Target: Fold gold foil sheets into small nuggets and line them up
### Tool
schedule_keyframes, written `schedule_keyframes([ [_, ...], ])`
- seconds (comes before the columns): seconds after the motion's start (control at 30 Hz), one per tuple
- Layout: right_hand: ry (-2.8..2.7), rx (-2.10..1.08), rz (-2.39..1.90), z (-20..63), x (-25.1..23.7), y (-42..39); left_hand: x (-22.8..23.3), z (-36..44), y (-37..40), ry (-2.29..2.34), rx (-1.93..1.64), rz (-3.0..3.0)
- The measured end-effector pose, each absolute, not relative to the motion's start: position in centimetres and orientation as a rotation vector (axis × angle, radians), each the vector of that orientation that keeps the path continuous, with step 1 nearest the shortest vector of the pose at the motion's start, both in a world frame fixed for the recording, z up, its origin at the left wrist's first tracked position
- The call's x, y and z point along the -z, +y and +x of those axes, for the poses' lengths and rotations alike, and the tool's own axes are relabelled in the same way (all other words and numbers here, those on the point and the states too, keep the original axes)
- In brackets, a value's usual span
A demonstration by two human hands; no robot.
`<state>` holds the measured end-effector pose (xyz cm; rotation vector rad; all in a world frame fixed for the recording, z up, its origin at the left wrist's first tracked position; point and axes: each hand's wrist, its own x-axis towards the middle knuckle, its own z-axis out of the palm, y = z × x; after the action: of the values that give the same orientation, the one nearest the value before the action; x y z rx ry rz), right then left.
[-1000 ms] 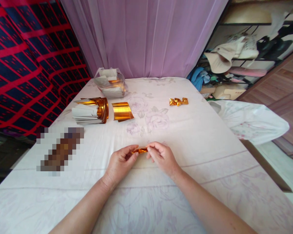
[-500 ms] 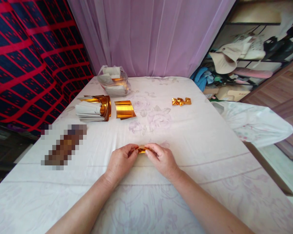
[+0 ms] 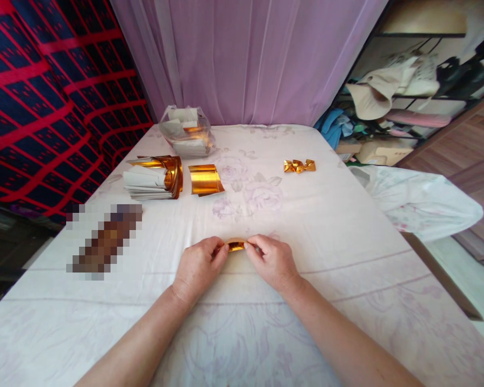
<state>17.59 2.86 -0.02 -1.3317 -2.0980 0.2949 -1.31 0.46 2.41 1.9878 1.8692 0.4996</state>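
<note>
A small strip of gold foil paper (image 3: 237, 246) is stretched between my two hands, low over the table. My left hand (image 3: 201, 263) pinches its left end with thumb and fingers. On the right end, my right hand (image 3: 272, 260) has a similar pinch; the fingertips cover both ends. Farther off to the right lies a folded gold foil piece (image 3: 299, 166), narrow in the middle with flared ends. Flat gold foil sheets (image 3: 206, 179) lie ahead on the left, beside a thick curled stack of foil paper (image 3: 149, 180) with whitish backs.
A clear plastic bag (image 3: 186, 131) of more foil paper stands at the table's back left. A blurred-out object (image 3: 107, 242) lies at left. The table (image 3: 339, 231) has a floral cloth. Beyond its right edge are a white fabric bundle (image 3: 423, 201) and shelves (image 3: 419, 99).
My right hand has shifted slightly right, so more of the gold foil strip shows between the fingers. My left hand stays nearly in place. The camera view has tilted a little.
</note>
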Motion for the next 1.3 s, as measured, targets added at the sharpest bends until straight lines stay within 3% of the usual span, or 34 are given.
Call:
schedule_keyframes([
  [0.97, -2.304, -0.282, -1.186, 16.95, 0.23, 2.3, -2.32, -0.81, 0.51, 1.918, -0.33, 2.122],
  [1.3, -2.272, -0.314, -1.278, 17.23, -0.19, 2.55, -2.0, -1.15, 0.36, 1.799, -0.464, 2.09],
])
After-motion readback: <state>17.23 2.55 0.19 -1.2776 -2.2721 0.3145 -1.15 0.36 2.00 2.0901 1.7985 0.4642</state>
